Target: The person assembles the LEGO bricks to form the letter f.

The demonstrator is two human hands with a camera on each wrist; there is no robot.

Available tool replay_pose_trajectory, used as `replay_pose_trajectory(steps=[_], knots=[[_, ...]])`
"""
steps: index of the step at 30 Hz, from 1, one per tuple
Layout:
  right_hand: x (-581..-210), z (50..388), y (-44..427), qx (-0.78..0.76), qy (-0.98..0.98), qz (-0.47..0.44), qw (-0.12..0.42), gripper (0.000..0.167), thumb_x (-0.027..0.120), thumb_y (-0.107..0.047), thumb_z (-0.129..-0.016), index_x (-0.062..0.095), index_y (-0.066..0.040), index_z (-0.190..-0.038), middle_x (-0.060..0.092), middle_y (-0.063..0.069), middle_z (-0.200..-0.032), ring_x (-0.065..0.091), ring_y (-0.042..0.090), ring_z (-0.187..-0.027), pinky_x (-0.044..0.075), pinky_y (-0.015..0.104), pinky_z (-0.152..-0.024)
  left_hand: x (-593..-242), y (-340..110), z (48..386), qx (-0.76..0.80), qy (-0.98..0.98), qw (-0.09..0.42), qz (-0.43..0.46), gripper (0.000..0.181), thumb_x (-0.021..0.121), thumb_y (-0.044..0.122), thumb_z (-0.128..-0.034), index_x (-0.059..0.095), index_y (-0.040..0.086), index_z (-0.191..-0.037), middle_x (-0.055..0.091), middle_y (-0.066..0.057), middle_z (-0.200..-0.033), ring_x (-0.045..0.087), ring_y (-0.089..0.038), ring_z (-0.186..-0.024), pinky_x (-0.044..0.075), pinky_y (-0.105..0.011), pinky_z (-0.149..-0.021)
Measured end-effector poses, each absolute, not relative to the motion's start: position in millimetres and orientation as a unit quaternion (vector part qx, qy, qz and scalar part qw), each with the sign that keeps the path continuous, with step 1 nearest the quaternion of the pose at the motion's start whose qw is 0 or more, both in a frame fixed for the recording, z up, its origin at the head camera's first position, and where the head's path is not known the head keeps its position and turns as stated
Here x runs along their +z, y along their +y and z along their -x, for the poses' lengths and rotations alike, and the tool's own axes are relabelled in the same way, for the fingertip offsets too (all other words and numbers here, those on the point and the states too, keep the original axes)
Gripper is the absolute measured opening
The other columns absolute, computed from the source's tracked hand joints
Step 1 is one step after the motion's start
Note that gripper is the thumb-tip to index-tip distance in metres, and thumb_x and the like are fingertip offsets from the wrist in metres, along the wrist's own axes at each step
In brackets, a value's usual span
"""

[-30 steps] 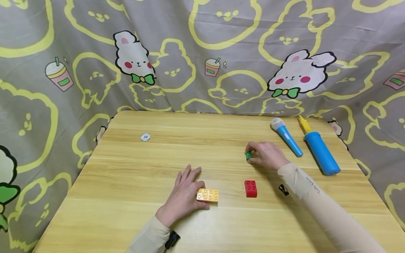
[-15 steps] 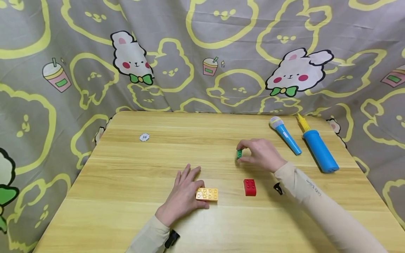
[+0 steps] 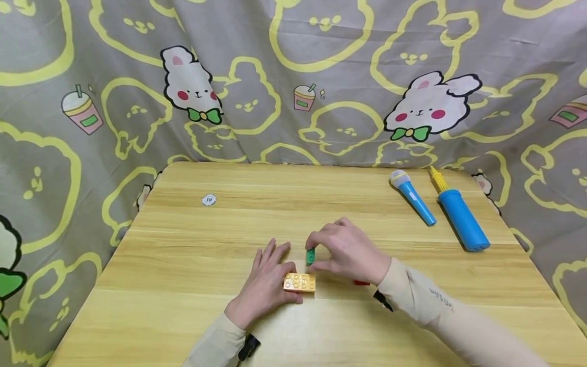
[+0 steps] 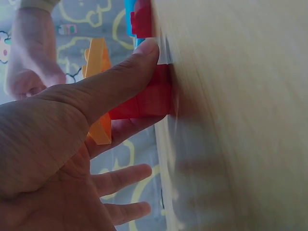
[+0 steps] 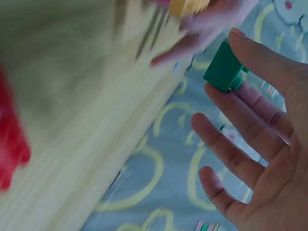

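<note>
My left hand [image 3: 263, 288] pinches a stack between thumb and fingers: an orange-yellow brick [image 3: 300, 282] on top, with a red brick [image 4: 153, 96] under it, resting on the table, as the left wrist view shows. My right hand [image 3: 350, 250] pinches a small green brick [image 3: 310, 256] just behind the right part of the stack, not touching it. In the right wrist view the green brick [image 5: 224, 67] is between thumb and index finger, its studs toward the palm. Another red brick [image 3: 362, 283] is mostly hidden under my right hand in the head view.
A blue microphone [image 3: 415, 200] and a blue pump [image 3: 464, 221] with a yellow nozzle lie at the back right of the wooden table [image 3: 160, 285]. A round chip [image 3: 209, 200] marked 10 lies at the back left. A patterned curtain [image 3: 257, 30] hangs behind.
My right hand has carried the green brick left and toward the front, closer to the stack, and now covers much of the separate red brick. My left hand stays in place, gripping the stack.
</note>
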State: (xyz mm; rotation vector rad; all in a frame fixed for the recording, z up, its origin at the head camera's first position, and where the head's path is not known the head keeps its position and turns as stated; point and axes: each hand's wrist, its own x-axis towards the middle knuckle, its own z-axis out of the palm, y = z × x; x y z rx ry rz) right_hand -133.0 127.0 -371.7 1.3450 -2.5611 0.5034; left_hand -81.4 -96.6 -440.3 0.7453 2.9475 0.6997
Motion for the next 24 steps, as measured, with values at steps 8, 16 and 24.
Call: replay_pose_trajectory(steps=[8, 16, 24], knots=[[-376.1, 112.0, 105.0, 0.158, -0.858, -0.480, 0.087, 0.035, 0.086, -0.042, -0.072, 0.068, -0.025, -0.097, 0.071, -0.014, -0.095, 0.064, 0.010, -0.091, 0.044, 0.038, -0.086, -439.2, -97.2, 82.0, 0.236, 0.942, 0.015, -0.239, 0.068, 0.089, 0.048, -0.0648, 0.070, 0.013, -0.120, 0.040, -0.018, -0.149, 0.019, -0.049, -0.141, 0.014, -0.072, -0.107], [-385.7, 106.3, 97.3, 0.149, -0.858, -0.485, 0.081, 0.037, 0.088, -0.041, -0.071, 0.068, -0.024, -0.096, 0.071, -0.013, -0.092, 0.064, 0.011, -0.089, 0.044, 0.037, -0.087, -441.2, -98.8, 82.8, 0.256, 0.938, 0.024, -0.233, 0.067, 0.089, 0.048, -0.0639, 0.071, 0.018, -0.120, 0.039, -0.018, -0.150, 0.018, -0.049, -0.142, 0.013, -0.072, -0.107], [-389.2, 103.6, 95.1, 0.136, -0.860, -0.484, 0.089, 0.036, 0.088, -0.042, -0.071, 0.068, -0.024, -0.095, 0.071, -0.011, -0.092, 0.063, 0.011, -0.088, 0.043, 0.037, -0.085, -442.0, -99.5, 82.2, 0.268, 0.935, 0.028, -0.231, 0.059, 0.091, 0.046, -0.0624, 0.072, 0.016, -0.109, 0.040, -0.018, -0.149, 0.018, -0.050, -0.141, 0.013, -0.072, -0.107]])
